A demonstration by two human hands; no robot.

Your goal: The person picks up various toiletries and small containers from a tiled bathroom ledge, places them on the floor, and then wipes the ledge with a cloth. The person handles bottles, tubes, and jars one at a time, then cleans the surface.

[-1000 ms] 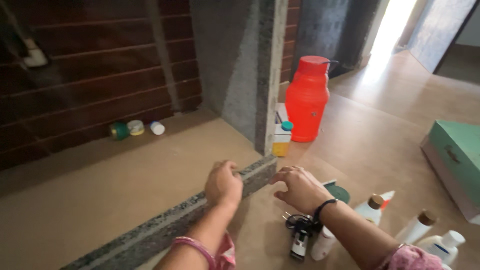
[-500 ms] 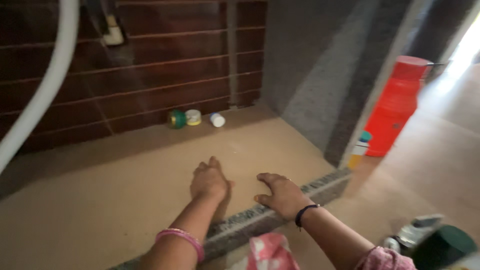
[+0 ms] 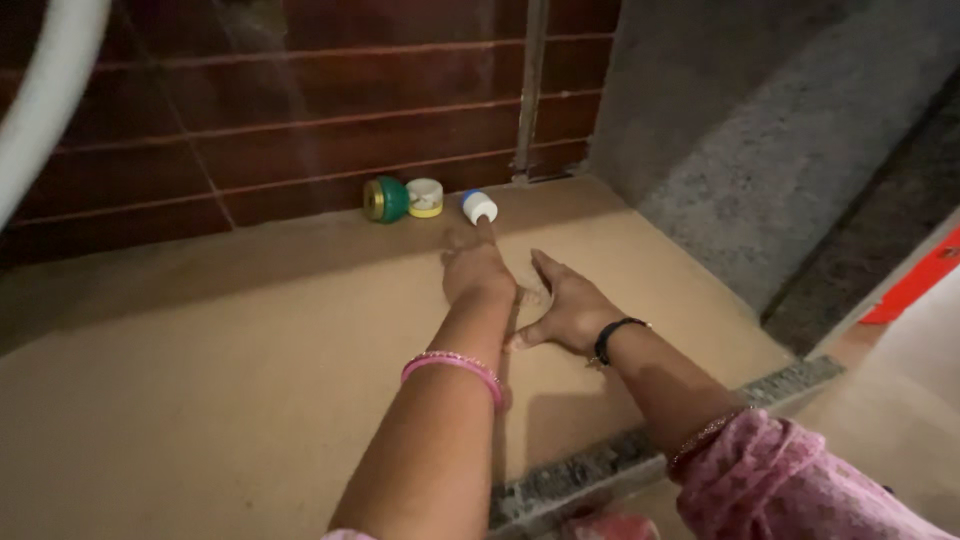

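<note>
1. The white bottle (image 3: 480,207) with a blue end lies on its side on the floor (image 3: 200,380), close to the tiled wall (image 3: 250,130). It is just beyond the fingertips of the left hand (image 3: 478,272).
2. The left hand is stretched out toward this bottle with one finger extended to it. The finger seems to touch the bottle or to be only just short of it; I cannot tell which. The hand holds nothing and is not closed.
3. The right hand (image 3: 563,308) lies flat on the floor beside the left hand, a little nearer to the person. Its fingers are spread and the palm is down, as a support. It holds nothing.
4. To the left of the white bottle, also against the wall, lie a cream jar (image 3: 425,197) and a green jar (image 3: 386,199). The two jars are touching or almost touching, and the cream jar is near the bottle.
5. In my judgement the step is a reach: the bottle is not yet grasped. The next move calls for the fingers to come around the bottle, carefully, because a round bottle on its side could roll away to the wall.
6. A stone ledge (image 3: 640,460) crosses under the right forearm, nearer to the person.
</note>
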